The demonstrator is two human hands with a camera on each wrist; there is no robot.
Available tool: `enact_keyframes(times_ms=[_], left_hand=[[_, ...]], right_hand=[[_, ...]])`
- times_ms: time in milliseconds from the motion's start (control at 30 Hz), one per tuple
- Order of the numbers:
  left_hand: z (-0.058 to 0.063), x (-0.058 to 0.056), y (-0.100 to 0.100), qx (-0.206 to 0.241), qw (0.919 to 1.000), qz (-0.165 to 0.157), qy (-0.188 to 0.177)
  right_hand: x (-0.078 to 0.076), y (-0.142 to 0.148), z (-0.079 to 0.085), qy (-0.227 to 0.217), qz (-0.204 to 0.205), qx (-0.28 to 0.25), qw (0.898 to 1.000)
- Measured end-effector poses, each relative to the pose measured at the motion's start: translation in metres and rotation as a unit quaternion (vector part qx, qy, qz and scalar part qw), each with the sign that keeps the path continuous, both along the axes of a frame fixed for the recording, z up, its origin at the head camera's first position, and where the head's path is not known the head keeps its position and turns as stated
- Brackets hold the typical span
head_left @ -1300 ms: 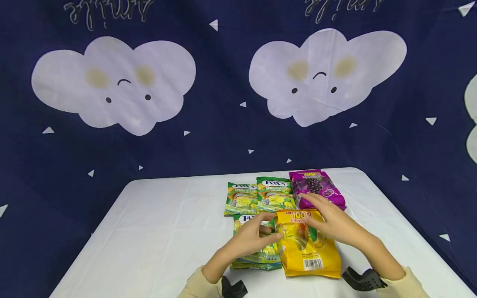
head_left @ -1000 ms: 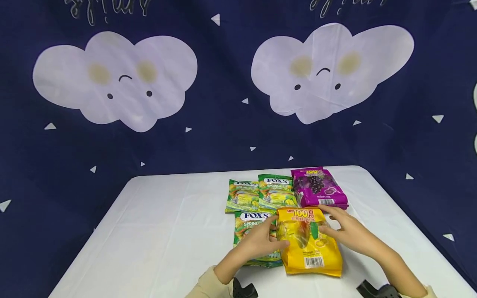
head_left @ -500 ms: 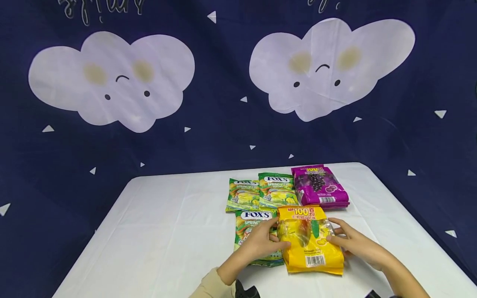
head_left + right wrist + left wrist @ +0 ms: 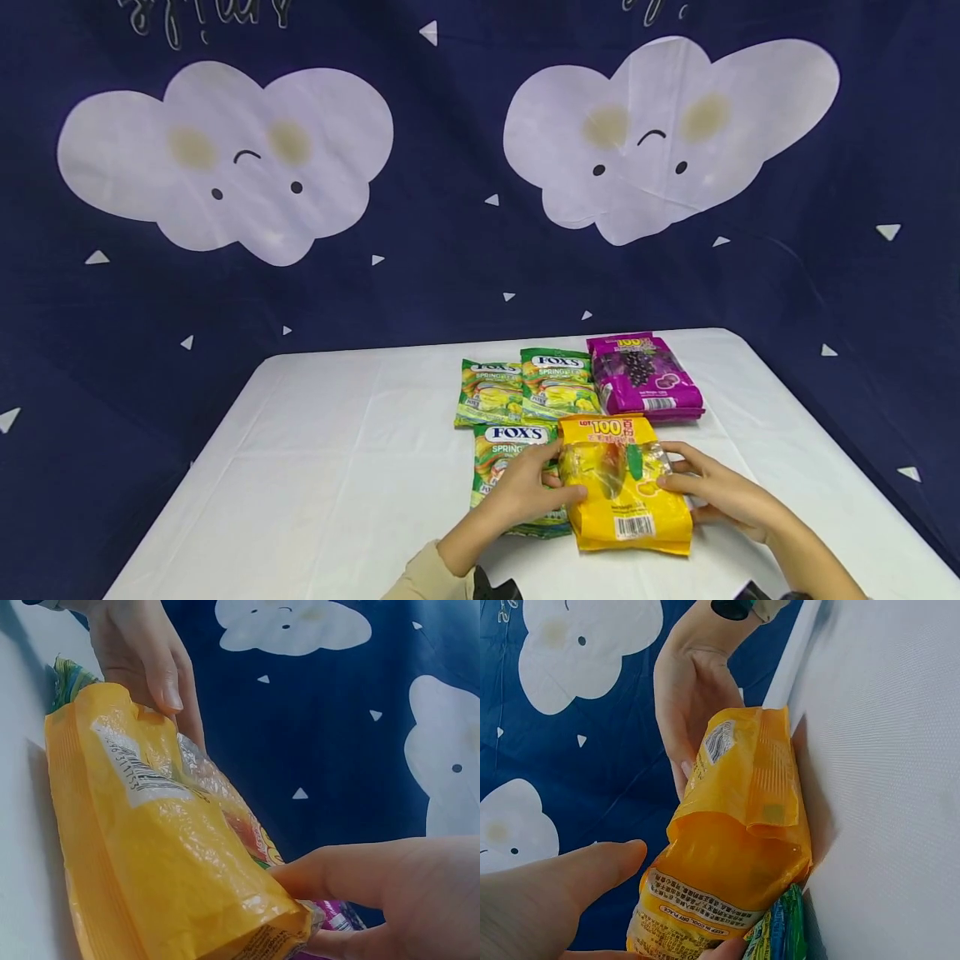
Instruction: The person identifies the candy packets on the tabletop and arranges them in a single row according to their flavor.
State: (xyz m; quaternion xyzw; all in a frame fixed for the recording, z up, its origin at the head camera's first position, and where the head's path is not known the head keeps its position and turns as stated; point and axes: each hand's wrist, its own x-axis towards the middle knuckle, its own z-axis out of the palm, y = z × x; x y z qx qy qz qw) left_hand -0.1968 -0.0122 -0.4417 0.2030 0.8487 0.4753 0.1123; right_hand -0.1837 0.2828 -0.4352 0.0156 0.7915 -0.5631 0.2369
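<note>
A yellow LOT 100 candy bag (image 4: 622, 504) with a mango picture and a barcode lies on the table, a hand at each side. My left hand (image 4: 522, 492) grips its left edge, thumb on the front, fingers at the side. My right hand (image 4: 727, 496) holds the right edge, its thumb on the front face. In the right wrist view the right thumb (image 4: 322, 870) presses the bag's side. Under and beside my left hand lies a green Fox's candy bag (image 4: 498, 454), partly covered by that hand and the yellow bag.
Behind are two more green Fox's bags, one at the left (image 4: 489, 396) and one beside it (image 4: 558, 387). A purple grape candy bag (image 4: 645, 375) lies at the back right. White cloth covers the table (image 4: 322, 467); a dark blue cloud-patterned curtain (image 4: 442, 292) hangs behind.
My right hand has come down from above the yellow and purple bags to the yellow bag's right edge. The left hand has shifted slightly right onto its left edge. Little differs in the last half second.
</note>
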Motion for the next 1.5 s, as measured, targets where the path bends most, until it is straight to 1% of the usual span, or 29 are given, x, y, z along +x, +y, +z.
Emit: enact_keyframes(times_ms=[67,200,333,433,533,633,700,900,1133,1267,1400,1500], left_hand=[[0.000,0.001,0.000,0.015,0.9999,-0.003,-0.007],[-0.001,0.001,0.000,0.025,0.9996,-0.001,-0.014],[-0.001,0.000,0.001,0.028,0.9996,0.001,-0.007],[-0.001,0.001,0.002,0.035,0.9994,0.002,0.000],[-0.003,0.001,0.004,0.037,0.9991,0.018,0.004],[-0.005,0.001,0.006,0.039,0.9986,0.036,0.002],[-0.004,0.000,0.006,0.041,0.9983,0.041,-0.002],[-0.002,0.001,0.007,0.048,0.9983,0.033,-0.006],[0.001,0.008,0.008,0.067,0.9974,0.029,-0.003],[0.004,0.011,0.008,0.060,0.9976,0.034,-0.007],[0.007,0.015,0.007,0.053,0.9976,0.038,-0.021],[0.009,0.016,0.006,0.061,0.9967,0.036,-0.039]], right_hand=[[0.000,0.001,-0.001,-0.004,0.001,-0.007,1.000],[-0.001,0.003,-0.002,-0.005,0.011,-0.032,0.999],[-0.003,0.004,-0.002,0.001,0.019,-0.056,0.998],[-0.002,0.004,-0.002,-0.001,0.016,-0.061,0.998],[-0.002,0.002,-0.002,-0.002,0.012,-0.065,0.998],[-0.002,0.001,-0.001,0.001,0.007,-0.066,0.998],[-0.001,0.000,0.000,0.003,0.003,-0.062,0.998],[0.005,0.000,0.002,0.007,0.002,-0.056,0.998],[0.011,0.002,0.007,0.016,0.005,-0.055,0.998],[0.014,0.002,0.010,0.027,0.008,-0.064,0.998],[0.019,0.000,0.015,0.031,-0.004,-0.050,0.998],[0.023,-0.002,0.018,0.032,-0.021,-0.032,0.999]])
